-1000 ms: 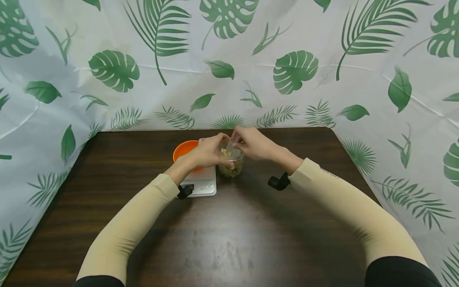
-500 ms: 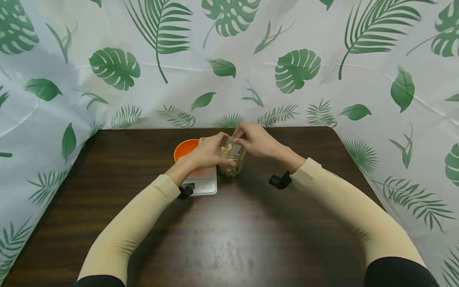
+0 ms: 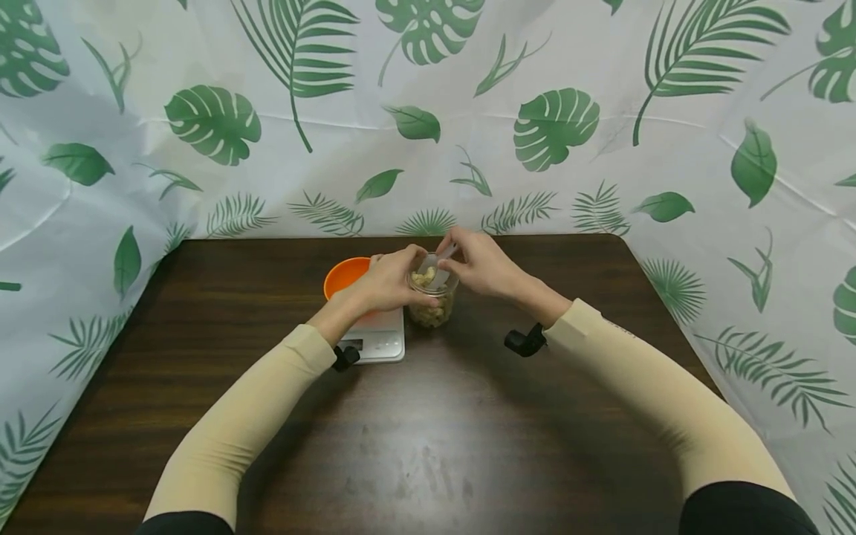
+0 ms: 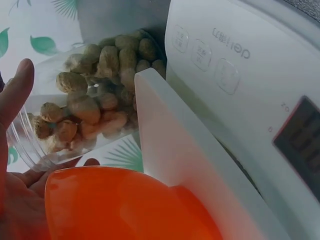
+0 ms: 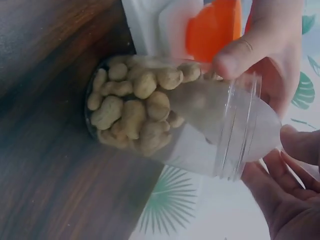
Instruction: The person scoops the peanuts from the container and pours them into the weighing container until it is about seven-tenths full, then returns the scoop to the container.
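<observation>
A clear jar (image 3: 433,312) of unshelled peanuts (image 5: 134,118) stands on the table beside the kitchen scale. My left hand (image 3: 389,284) grips it near the threaded rim, thumb across the near side. My right hand (image 3: 487,264) pinches a translucent plastic scoop (image 5: 266,131), whose other end reaches down inside the jar among the peanuts. How much the scoop carries is hard to see. An orange bowl (image 3: 342,278) sits on the white scale (image 3: 381,348), partly behind my left hand. In the left wrist view, the bowl (image 4: 115,205) covers part of that hand.
Dark wooden table (image 3: 428,431) runs under everything. A white sheet with green leaf prints (image 3: 481,89) hangs behind its back edge. The scale's display (image 4: 302,142) faces the near side, and its reading is not legible.
My right hand has lifted slightly, and the scoop has tilted inside the jar mouth. The left hand keeps its grip on the jar. Bowl and scale stay in place.
</observation>
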